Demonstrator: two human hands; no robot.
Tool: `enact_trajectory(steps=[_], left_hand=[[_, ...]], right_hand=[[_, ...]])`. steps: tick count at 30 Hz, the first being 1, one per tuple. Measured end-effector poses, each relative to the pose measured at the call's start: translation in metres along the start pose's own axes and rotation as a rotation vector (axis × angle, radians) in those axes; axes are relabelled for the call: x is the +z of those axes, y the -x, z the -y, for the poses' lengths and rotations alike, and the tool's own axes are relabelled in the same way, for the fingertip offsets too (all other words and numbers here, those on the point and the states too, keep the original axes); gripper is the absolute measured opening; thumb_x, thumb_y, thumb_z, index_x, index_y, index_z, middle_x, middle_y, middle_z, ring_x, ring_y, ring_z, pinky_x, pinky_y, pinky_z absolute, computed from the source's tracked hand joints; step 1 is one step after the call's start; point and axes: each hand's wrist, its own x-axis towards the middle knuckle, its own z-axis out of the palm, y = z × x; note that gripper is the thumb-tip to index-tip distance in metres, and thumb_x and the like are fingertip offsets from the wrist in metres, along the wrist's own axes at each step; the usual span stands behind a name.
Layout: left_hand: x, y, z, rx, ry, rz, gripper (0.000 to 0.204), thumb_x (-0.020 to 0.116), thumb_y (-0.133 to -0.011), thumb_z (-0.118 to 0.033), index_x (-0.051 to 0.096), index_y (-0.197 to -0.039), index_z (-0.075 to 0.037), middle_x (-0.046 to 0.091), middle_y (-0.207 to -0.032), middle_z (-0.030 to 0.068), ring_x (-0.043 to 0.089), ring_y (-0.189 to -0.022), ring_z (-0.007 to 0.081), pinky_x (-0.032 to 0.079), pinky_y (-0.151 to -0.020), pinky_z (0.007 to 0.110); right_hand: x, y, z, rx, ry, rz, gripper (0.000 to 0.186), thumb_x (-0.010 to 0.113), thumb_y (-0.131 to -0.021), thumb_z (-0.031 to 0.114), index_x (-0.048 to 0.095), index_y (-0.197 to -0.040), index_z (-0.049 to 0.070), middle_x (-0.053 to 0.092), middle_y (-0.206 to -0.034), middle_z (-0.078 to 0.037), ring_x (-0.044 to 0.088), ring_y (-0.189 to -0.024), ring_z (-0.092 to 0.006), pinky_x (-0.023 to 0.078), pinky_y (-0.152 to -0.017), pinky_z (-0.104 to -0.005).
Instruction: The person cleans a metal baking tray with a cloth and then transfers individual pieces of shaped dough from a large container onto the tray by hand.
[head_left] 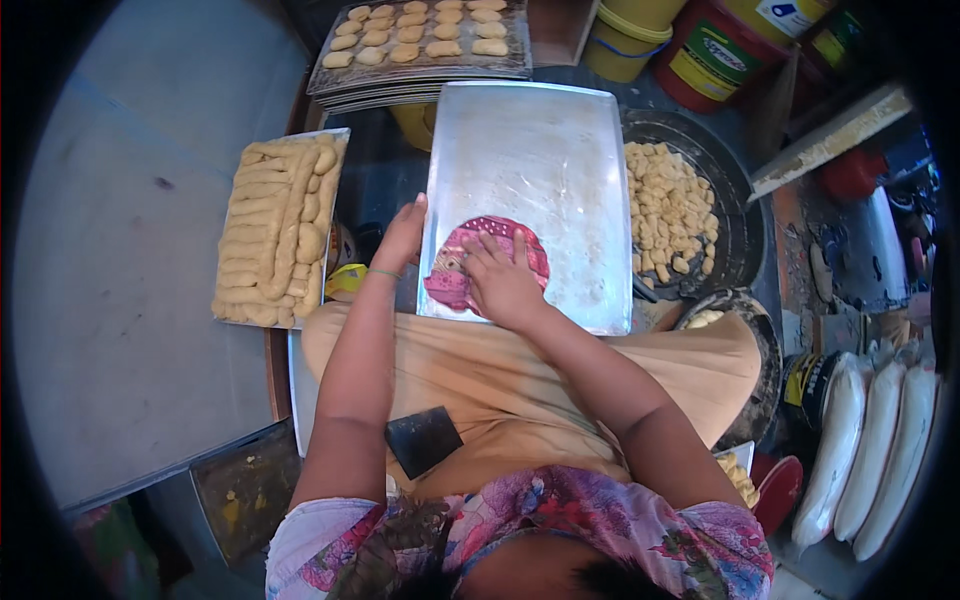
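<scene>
A shiny metal baking tray lies in front of me, its near edge at my lap. On its near left part is a folded pink and red patterned cloth. My right hand presses flat on that cloth with the fingers spread. At the tray's left edge, my left hand steadies the rim, thumb side up; most of its fingers are hidden behind the edge. A dark flat scraper rests on my lap.
Left stands a tray of dough strips. Behind are stacked trays with shaped dough pieces. At right, a round black pan holds small dough pieces. Buckets stand at the back right; long white filled plastic bags lie at right.
</scene>
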Motion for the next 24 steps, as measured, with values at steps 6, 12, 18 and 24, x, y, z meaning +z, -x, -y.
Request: enact_trajectory(steps=[6,12,18,24], left_hand=[[-0.015,0.005,0.004,-0.145,0.059,0.158,0.069,0.036,-0.092,-0.059,0.055,-0.114,0.004,0.062,-0.099,0.0134,0.057,-0.09,0.0174,0.045,-0.084,0.03],[0.018,0.01,0.019,0.211,-0.343,-0.204,0.04,0.053,-0.091,-0.035,0.053,-0.095,0.005,0.059,-0.084,0.0303,0.057,-0.083,0.0463,0.044,-0.069,0.047],[0.015,0.017,0.028,0.255,-0.288,-0.281,0.034,0.049,-0.093,-0.029,0.053,-0.094,0.004,0.058,-0.08,0.0305,0.056,-0.08,0.0476,0.043,-0.067,0.049],[0.019,0.011,0.03,0.307,-0.274,-0.292,0.033,0.049,-0.093,-0.029,0.054,-0.095,0.004,0.06,-0.081,0.0291,0.057,-0.08,0.0461,0.044,-0.067,0.048]], right_hand=[[0.014,-0.131,-0.036,-0.038,-0.094,-0.117,0.038,0.051,-0.083,0.019,0.054,-0.119,0.009,0.049,-0.132,-0.009,0.04,-0.129,-0.0254,0.015,-0.108,-0.0589],[-0.008,-0.24,-0.098,0.138,-0.096,-0.098,0.04,0.048,-0.086,0.023,0.052,-0.125,0.014,0.046,-0.137,-0.006,0.036,-0.132,-0.0201,0.011,-0.11,-0.0584],[-0.019,-0.219,-0.173,0.132,0.061,-0.247,0.043,0.046,-0.087,0.025,0.048,-0.129,0.015,0.043,-0.14,-0.005,0.035,-0.133,-0.0194,0.012,-0.11,-0.0563],[-0.065,-0.168,-0.272,0.433,0.187,-0.254,0.045,0.042,-0.089,0.025,0.044,-0.132,0.014,0.037,-0.144,-0.007,0.032,-0.134,-0.0225,0.017,-0.107,-0.0599]])
